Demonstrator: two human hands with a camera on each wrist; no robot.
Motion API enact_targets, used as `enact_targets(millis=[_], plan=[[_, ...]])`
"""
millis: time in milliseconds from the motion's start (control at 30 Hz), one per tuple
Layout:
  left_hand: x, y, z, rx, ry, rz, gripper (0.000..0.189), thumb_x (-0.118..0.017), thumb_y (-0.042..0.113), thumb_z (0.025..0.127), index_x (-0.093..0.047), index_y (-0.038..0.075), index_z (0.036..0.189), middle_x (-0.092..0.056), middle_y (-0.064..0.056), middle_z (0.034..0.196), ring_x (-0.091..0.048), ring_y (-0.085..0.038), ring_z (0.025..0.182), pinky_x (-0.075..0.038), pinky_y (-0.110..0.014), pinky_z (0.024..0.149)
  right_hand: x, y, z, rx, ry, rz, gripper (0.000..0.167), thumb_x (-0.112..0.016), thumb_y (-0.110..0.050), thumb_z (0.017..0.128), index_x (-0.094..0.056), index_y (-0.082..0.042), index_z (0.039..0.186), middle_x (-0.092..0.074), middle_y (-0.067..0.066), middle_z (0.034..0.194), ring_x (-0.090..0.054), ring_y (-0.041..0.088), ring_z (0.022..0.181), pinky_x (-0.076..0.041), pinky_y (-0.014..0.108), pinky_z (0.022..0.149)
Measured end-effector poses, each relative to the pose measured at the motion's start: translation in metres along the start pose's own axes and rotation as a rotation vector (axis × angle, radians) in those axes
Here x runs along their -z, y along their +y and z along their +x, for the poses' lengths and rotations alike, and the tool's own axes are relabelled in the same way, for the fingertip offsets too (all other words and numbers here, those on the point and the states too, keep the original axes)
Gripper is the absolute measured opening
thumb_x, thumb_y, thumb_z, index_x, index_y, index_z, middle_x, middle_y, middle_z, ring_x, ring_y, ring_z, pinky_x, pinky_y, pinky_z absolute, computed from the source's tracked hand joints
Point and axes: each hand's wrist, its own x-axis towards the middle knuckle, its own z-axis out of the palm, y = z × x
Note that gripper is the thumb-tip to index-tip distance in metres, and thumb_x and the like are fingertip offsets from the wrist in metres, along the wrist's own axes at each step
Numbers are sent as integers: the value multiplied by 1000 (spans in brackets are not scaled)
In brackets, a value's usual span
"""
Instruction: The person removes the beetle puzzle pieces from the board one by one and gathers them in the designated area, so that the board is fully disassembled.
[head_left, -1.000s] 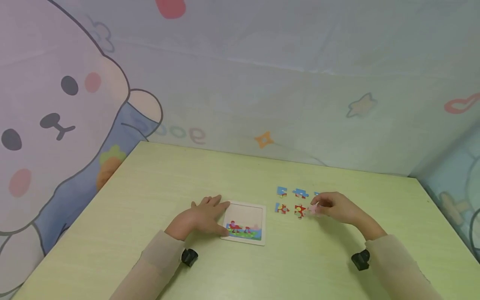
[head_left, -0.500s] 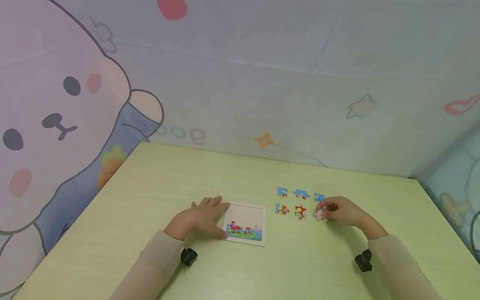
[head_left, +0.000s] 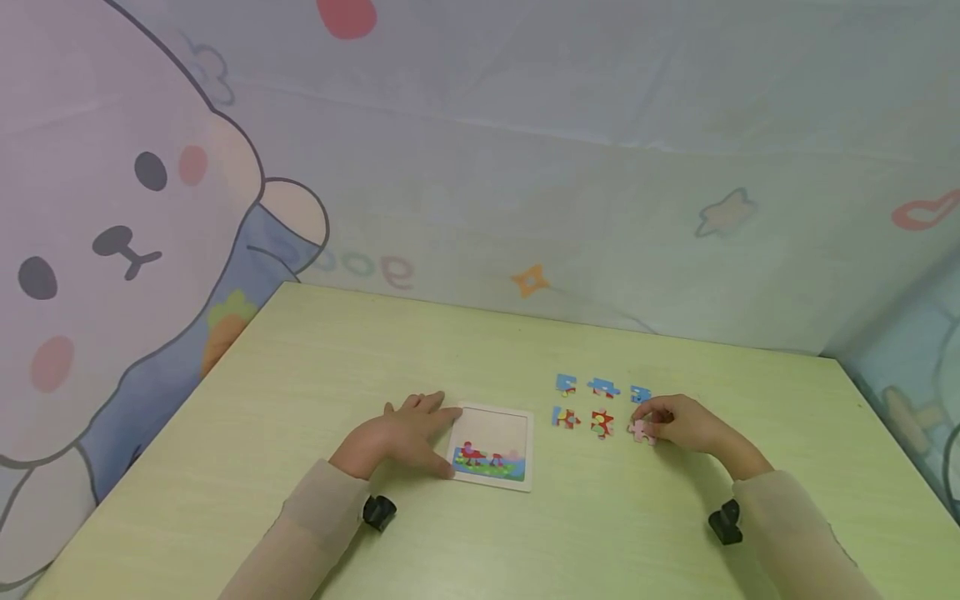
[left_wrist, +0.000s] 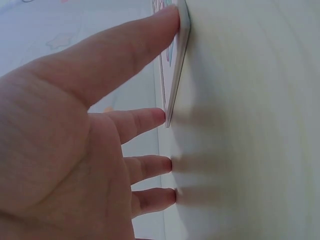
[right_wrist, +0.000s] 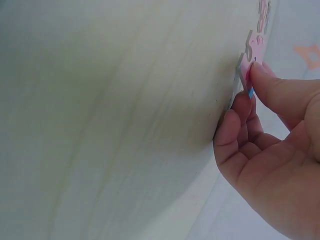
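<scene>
My left hand (head_left: pixel 401 435) rests at the left side of a square puzzle frame (head_left: pixel 529 454), fingers spread, with thumb and index fingertip on its edge. The bottom strip of the frame is filled with a coloured picture; above it bare board shows. In the left wrist view the thumb (left_wrist: pixel 135 47) presses the frame's rim and the other fingertips touch the table. My right hand (head_left: pixel 684 423) pinches a pink jigsaw piece (head_left: pixel 640 431) between thumb and fingers. In the right wrist view this pink piece (right_wrist: pixel 253 50) is tilted off the table under the thumb.
Several jigsaw pieces lie in two rows right of the frame, among them a red one (head_left: pixel 602 423), a blue one (head_left: pixel 603 387) and a blue corner one (head_left: pixel 566 384). Another blue piece (head_left: pixel 640 393) lies just behind the right fingers. A printed cloth (head_left: pixel 480 167) hangs behind the table (head_left: pixel 360 333).
My right hand has moved slightly right and toward me with the pink piece, uncovering the blue piece behind it. It barely moves in the last half second. The left hand stays put.
</scene>
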Motion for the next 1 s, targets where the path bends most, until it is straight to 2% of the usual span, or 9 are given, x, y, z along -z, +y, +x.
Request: enact_targets(millis=[533, 767, 867, 1000], plan=[[-2, -1, 2, 9, -3, 9, 83, -77, 37, 79, -38, 15, 149, -18, -15, 159, -13, -38, 146, -9, -71, 108, 0, -4, -1, -32, 2, -44, 15, -63, -2, 90, -63, 2, 104, -56, 7, 87, -47, 19, 77, -40, 31, 67], [-2, 1, 1, 11, -1, 7, 83, -77, 36, 79, -38, 15, 149, -18, -15, 159, -13, -38, 146, -9, -71, 108, 5, -10, -3, -25, 4, -53, 19, -63, -5, 90, -61, 3, 107, -59, 10, 93, -55, 24, 86, -46, 33, 70], [-2, 1, 1, 11, -1, 8, 83, -77, 36, 79, -38, 14, 149, -19, -16, 159, -13, -38, 146, -9, -71, 108, 9, -12, -3, 6, 5, -20, 21, -60, -5, 91, -60, 5, 109, -58, 11, 94, -56, 25, 85, -47, 33, 69], [-1, 1, 0, 11, -1, 4, 83, -77, 36, 79, -38, 14, 149, -18, -16, 159, -13, -39, 146, -9, -71, 108, 14, -18, -2, 102, 25, -2, 22, -58, -7, 93, -59, 6, 110, -57, 10, 92, -55, 20, 77, -47, 31, 65]])
